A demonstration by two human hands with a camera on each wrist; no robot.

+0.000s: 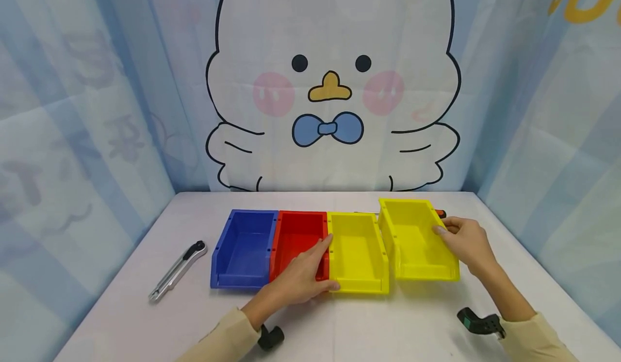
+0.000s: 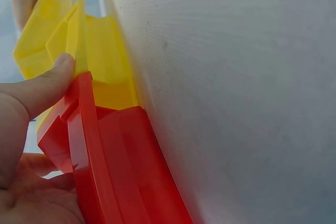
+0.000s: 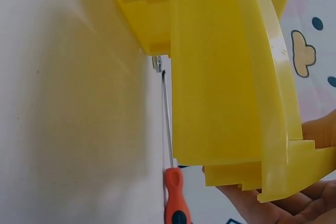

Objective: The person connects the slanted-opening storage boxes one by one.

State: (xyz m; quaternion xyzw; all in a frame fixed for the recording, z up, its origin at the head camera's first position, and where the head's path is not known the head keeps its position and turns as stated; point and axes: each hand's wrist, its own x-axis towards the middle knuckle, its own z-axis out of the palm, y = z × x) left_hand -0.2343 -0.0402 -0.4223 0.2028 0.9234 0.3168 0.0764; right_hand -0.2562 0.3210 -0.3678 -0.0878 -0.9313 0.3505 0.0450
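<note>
My right hand point(image 1: 468, 243) grips the right rim of a yellow bin point(image 1: 417, 238), thumb inside and fingers outside. That bin is raised off the table, with a shadow under it. In the right wrist view its outer side wall point(image 3: 215, 77) fills the middle. My left hand point(image 1: 303, 273) rests over the seam between a red bin point(image 1: 286, 243) and a second yellow bin point(image 1: 359, 254). Its index finger lies straight along the seam, and the thumb touches the yellow bin's front corner. Left of the red bin stands a blue bin point(image 1: 245, 248), side by side with it.
A grey utility knife point(image 1: 178, 271) lies at the left on the white table point(image 1: 359, 329). Behind the raised bin lies a screwdriver with an orange handle point(image 3: 176, 195). Black wrist devices point(image 1: 480, 321) sit by both sleeves. Printed curtains enclose the back and sides.
</note>
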